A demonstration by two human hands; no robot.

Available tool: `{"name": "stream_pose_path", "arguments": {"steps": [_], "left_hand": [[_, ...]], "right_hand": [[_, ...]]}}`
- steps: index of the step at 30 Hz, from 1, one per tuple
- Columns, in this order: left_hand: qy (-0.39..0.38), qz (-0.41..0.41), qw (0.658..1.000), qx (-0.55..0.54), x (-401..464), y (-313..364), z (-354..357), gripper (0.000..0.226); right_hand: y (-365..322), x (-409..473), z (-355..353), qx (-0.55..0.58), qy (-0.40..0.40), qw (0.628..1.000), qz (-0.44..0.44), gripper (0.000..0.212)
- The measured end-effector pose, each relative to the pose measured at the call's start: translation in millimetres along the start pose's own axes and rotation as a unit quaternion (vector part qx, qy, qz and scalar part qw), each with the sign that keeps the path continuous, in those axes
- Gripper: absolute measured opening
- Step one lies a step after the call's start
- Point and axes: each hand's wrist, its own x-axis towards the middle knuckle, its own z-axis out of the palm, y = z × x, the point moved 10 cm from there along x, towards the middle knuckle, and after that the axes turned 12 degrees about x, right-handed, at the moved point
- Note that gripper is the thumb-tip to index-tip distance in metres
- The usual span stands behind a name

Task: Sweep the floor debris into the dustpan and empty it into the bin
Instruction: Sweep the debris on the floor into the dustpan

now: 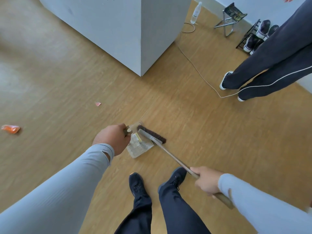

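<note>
The left hand (pixel 112 139) grips the light dustpan (pixel 138 146) handle while the right hand (pixel 206 180) clasps the stiff broom (pixel 152 135) shaft.

Grey pillar (pixel 135 31) rising from wood floor (pixel 202 124). Behind it, clear bottle (pixel 195 12), folding stool (pixel 231 17) and shoe rack (pixel 256 36) with dark sneakers along the wall. White cable (pixel 199 71) trailing across the boards to a bystander's legs (pixel 270 65) in dark striped trousers.
</note>
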Motion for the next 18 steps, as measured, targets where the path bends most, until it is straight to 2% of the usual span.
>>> {"name": "stream_pose_path", "arguments": {"steps": [3, 8, 13, 16, 18], "left_hand": [[-0.001, -0.001, 1.000, 0.006, -5.4, -1.5, 3.2, 0.026], [-0.012, -0.001, 1.000, -0.007, -16.2, -9.4, 7.9, 0.024], [-0.022, -0.016, 0.999, -0.022, -36.2, -33.0, 18.6, 0.020], [-0.035, -0.030, 0.999, -0.029, -44.8, -39.0, 32.0, 0.022], [-0.036, -0.034, 0.998, -0.028, -46.6, -36.9, 38.0, 0.022]], "right_hand": [[30.8, -15.3, -41.4, 0.071, 0.010, 0.997, 0.005, 0.075], [57.7, -44.1, -58.9, 0.159, 0.055, 0.986, 0.008, 0.072], [33.7, -8.8, -43.3, 0.135, 0.118, 0.984, 0.008, 0.069], [3.1, 11.7, -8.0, 0.085, 0.092, 0.992, 0.016, 0.061], [-8.9, 12.9, 24.7, 0.032, 0.048, 0.998, 0.013, 0.053]]}}
